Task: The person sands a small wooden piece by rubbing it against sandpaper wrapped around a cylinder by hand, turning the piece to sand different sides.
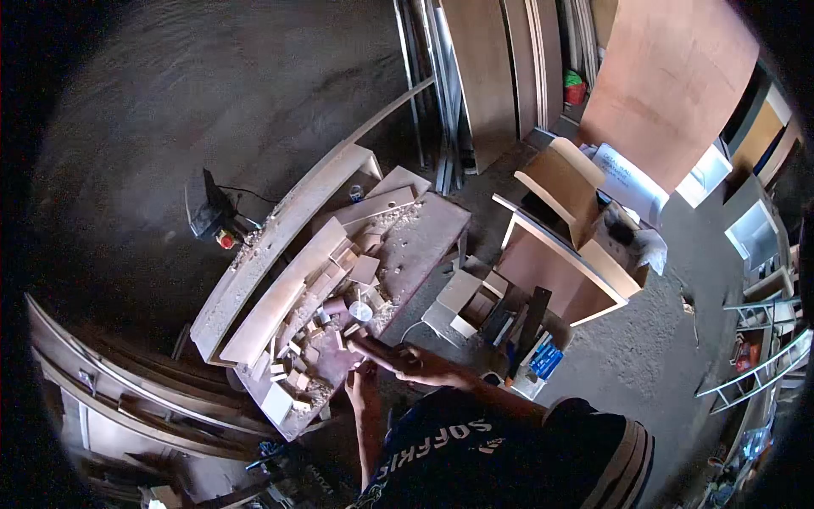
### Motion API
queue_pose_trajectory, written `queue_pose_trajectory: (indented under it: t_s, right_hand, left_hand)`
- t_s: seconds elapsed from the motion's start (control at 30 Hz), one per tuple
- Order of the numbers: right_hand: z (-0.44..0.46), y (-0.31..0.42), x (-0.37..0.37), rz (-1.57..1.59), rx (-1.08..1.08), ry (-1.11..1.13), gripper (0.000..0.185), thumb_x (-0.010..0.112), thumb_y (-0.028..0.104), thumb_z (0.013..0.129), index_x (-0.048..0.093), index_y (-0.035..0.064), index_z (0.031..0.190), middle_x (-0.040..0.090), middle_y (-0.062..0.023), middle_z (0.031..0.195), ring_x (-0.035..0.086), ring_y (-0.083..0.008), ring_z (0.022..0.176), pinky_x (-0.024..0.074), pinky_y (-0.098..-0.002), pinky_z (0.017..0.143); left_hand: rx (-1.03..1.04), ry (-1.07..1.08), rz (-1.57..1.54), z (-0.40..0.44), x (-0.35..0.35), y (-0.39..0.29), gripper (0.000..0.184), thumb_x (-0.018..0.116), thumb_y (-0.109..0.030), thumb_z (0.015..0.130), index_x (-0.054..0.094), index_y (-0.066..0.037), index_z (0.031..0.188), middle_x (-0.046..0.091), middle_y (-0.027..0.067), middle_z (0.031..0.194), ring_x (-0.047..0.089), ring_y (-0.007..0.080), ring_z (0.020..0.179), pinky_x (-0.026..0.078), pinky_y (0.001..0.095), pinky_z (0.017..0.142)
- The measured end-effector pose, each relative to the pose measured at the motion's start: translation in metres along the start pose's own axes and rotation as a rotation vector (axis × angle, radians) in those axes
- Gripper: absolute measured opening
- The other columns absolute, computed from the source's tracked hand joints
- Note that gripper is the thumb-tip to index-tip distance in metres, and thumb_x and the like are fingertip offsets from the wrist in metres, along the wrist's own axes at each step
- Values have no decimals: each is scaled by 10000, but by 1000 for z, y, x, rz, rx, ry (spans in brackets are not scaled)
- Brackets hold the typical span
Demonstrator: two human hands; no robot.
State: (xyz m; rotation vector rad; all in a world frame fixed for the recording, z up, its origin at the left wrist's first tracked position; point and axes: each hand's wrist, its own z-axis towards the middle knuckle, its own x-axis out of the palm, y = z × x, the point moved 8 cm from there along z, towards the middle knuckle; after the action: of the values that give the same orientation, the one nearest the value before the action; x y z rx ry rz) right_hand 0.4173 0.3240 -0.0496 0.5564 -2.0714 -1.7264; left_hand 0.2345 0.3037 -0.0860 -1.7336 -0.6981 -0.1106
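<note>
My right hand (pixel 413 363) reaches in over the near edge of the workbench, its fingers wrapped round a dark brown bar-shaped piece (pixel 376 351); its exact kind is not clear. Just to the left and lower, my left hand (pixel 362 383) is closed, fingertips up near the bar's underside. Something small and pale shows at those fingertips, too small to name. Beyond both hands stands a clear plastic cup (pixel 361 311) among small cut wood blocks (pixel 298 379) and wood shavings. A pinkish cylinder (pixel 336 306) lies beside the cup.
Long boards (pixel 288 288) lie along the far side of the workbench (pixel 424 229). A dark machine with a red button (pixel 225 240) is behind them. To the right stand a crate of tools (pixel 530 348), an open wooden cabinet (pixel 560 271) and leaning plywood sheets (pixel 670 85).
</note>
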Motion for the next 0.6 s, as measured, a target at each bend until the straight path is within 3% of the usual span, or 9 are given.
queue_pose_trajectory:
  t_s: [0.1, 0.13, 0.27, 0.33, 0.37, 0.43, 0.53, 0.57, 0.6]
  right_hand:
    - [1, -10, -12, -188, 13, -6, 552, 701, 166, 839, 426, 64, 1307, 577, -92, 1119, 560, -185, 1007, 476, -348, 877]
    - [-1, 4, -8, -146, -145, 7, 558, 711, 163, 829, 420, 62, 1295, 565, -97, 1150, 557, -182, 1032, 465, -349, 925]
    - [5, -3, -7, -14, -103, -25, 557, 714, 170, 833, 409, 54, 1284, 562, -104, 1175, 547, -174, 1107, 467, -335, 926]
    - [7, -4, -14, -76, 146, 66, 556, 720, 166, 833, 411, 65, 1284, 553, -100, 1186, 549, -173, 1115, 489, -336, 883]
    - [7, 14, -20, -222, -140, -24, 556, 718, 161, 836, 412, 67, 1291, 571, -86, 1128, 587, -171, 995, 504, -315, 807]
    - [9, 10, -16, -68, -258, -76, 553, 713, 172, 842, 416, 69, 1298, 588, -71, 1060, 600, -172, 874, 505, -300, 765]
    - [17, -10, -18, 57, -59, -27, 593, 750, 232, 806, 427, 65, 1276, 575, -90, 1079, 568, -206, 1002, 481, -354, 835]
    - [14, -11, -21, 85, 139, -15, 566, 741, 220, 810, 434, 59, 1258, 580, -97, 1059, 569, -186, 993, 486, -340, 825]
    - [15, -8, -25, 21, 119, -6, 556, 739, 209, 808, 439, 61, 1251, 589, -97, 1036, 581, -181, 949, 493, -339, 796]
  left_hand:
    - [16, 43, 31, 2, 7, -3, 214, 575, -175, 907, 616, 6, 1013, 630, 69, 948, 593, 168, 835, 478, 312, 747]
    - [74, 67, 71, 4, 12, -10, 234, 568, -195, 919, 617, 13, 1014, 633, 68, 941, 590, 169, 837, 474, 316, 751]
    - [-4, 7, -6, 6, 5, 8, 254, 572, -207, 919, 624, 24, 1010, 648, 83, 977, 608, 191, 891, 482, 331, 807]
    - [0, -14, 30, -3, 25, -14, 248, 586, -198, 915, 616, 28, 1014, 649, 83, 1001, 616, 196, 904, 485, 337, 832]
    - [-6, -60, 125, -12, 40, -30, 244, 590, -194, 914, 612, 25, 1017, 650, 80, 989, 617, 191, 904, 485, 335, 835]
    - [98, 39, 100, -5, 42, -32, 256, 612, -202, 903, 598, 18, 1033, 651, 76, 955, 610, 165, 893, 482, 320, 816]
    - [111, 15, 185, -4, 55, -50, 195, 652, -176, 860, 640, 3, 938, 644, 32, 851, 585, 115, 787, 476, 277, 721]
    - [24, -23, 128, -17, 72, -68, 146, 659, -148, 843, 652, -9, 887, 637, 15, 815, 579, 102, 755, 475, 264, 690]
    - [53, -17, 158, -14, 69, -66, 147, 658, -148, 844, 648, -13, 901, 638, 18, 829, 579, 103, 758, 474, 265, 697]
